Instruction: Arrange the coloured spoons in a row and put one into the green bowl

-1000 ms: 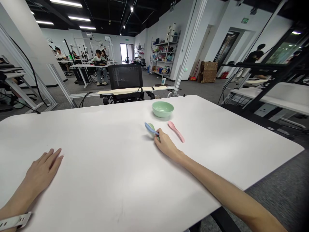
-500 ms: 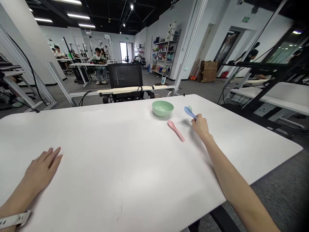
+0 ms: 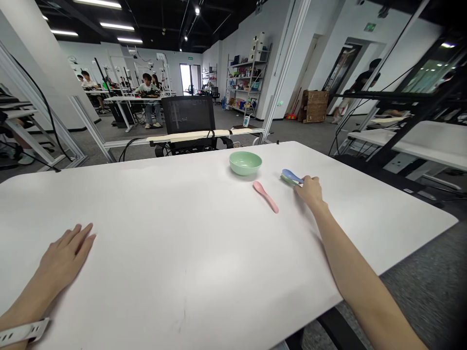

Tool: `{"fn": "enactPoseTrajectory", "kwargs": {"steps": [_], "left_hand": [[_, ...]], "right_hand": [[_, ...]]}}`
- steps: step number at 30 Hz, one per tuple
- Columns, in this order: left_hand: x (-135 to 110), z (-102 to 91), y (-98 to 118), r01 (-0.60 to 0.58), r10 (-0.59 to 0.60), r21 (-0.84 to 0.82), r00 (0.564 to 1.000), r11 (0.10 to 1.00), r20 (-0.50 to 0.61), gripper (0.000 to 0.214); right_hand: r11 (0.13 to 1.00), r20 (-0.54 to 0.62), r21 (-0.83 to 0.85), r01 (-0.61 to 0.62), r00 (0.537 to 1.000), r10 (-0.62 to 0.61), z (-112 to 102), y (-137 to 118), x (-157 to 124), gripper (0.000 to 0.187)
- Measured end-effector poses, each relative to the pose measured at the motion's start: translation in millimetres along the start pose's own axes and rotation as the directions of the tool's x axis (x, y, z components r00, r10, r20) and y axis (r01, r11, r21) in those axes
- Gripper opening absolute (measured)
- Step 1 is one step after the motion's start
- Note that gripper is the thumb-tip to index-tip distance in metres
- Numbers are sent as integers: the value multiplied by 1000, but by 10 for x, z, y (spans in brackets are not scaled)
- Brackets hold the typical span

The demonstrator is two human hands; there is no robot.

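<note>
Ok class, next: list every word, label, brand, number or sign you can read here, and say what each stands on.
No text can be quoted with certainty.
Green sign high on the right wall: too small to read.
Green sign above the far doorway: too small to read.
Bottle beyond the table: any label is too small to read.
Bowl, pink spoon, blue spoon: no lettering visible.

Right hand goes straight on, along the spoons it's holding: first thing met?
Probably the green bowl: the blue spoon and green spoon in the right hand aim roughly at its right side. Their height over the table is unclear.
</note>
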State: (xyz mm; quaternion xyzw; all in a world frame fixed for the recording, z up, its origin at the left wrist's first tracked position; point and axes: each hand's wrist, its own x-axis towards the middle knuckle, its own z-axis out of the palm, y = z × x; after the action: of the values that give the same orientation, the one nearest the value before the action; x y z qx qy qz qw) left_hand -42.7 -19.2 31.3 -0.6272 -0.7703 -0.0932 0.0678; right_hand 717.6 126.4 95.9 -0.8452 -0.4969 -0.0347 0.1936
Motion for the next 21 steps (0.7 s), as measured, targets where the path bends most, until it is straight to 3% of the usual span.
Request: {"fn": "enactPoseTrajectory", "kwargs": {"steps": [4, 7, 9, 11, 13, 17, 21], "left_hand": [[-31, -67, 87, 40, -40, -84, 999, 996, 2, 83], [-44, -98, 121, 52, -51, -105, 999, 993, 6, 84], [-46, -105, 123, 61, -61, -110, 998, 992, 1, 82], [-47, -113, 118, 66, -65, -110, 998, 992, 8, 82], [-49, -130, 121, 65, -62, -104, 998, 992, 34, 86], [-54, -185, 163, 67, -61, -98, 996, 993, 64, 93], [-53, -199, 191, 76, -70, -93, 995, 993, 71, 95]], "right_hand": [[972, -121, 228, 65, 992, -38, -98, -154, -41, 38], [908, -144, 370, 198, 977, -154, -195, -484, -270, 31], [855, -68, 419, 307, 949, -307, -240, -760, -569, 23], [803, 59, 456, 384, 887, -458, -254, -1023, -950, 22], [788, 149, 458, 412, 838, -524, -243, -1235, -1332, 23], [847, 318, 320, 425, 794, -518, -207, -1466, -1796, 10], [887, 385, 216, 409, 799, -462, -232, -1504, -1830, 10]]}}
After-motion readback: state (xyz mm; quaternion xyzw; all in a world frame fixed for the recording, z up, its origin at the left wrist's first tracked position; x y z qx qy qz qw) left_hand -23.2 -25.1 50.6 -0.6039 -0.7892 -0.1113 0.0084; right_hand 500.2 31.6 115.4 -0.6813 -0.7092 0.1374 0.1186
